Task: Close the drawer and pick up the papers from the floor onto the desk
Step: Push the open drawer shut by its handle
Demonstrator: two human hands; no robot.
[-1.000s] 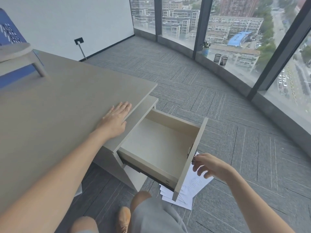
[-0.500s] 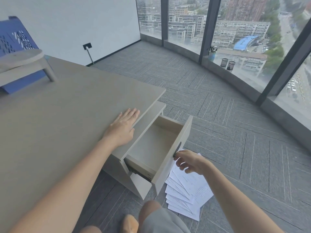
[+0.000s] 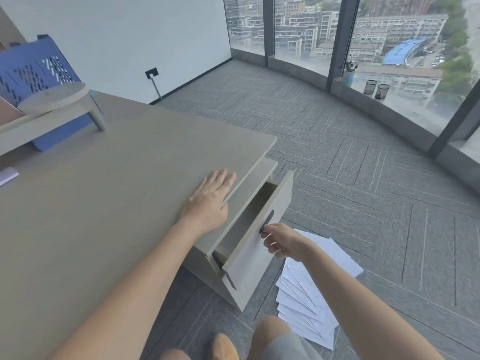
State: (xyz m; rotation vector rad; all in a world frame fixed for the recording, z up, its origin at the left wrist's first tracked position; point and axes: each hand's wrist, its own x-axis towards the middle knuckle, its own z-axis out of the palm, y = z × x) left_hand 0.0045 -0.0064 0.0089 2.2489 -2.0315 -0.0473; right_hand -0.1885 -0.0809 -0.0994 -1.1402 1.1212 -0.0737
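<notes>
drawer [image 3: 255, 231] — stood part open under the desk [image 3: 109, 193] edge. right hand [image 3: 281, 241], fingers curled, pressed its front by the lock. left hand [image 3: 210, 201] lay flat, spread, on desk. best pushed squarely, fingers clear of the gap — papers [image 3: 309, 305] lay fanned on floor beside.

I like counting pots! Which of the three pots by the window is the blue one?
The blue pot with the plant is the one nearest the dark window post. The two black mesh cups stand together to its right, with nothing growing in them.
</notes>
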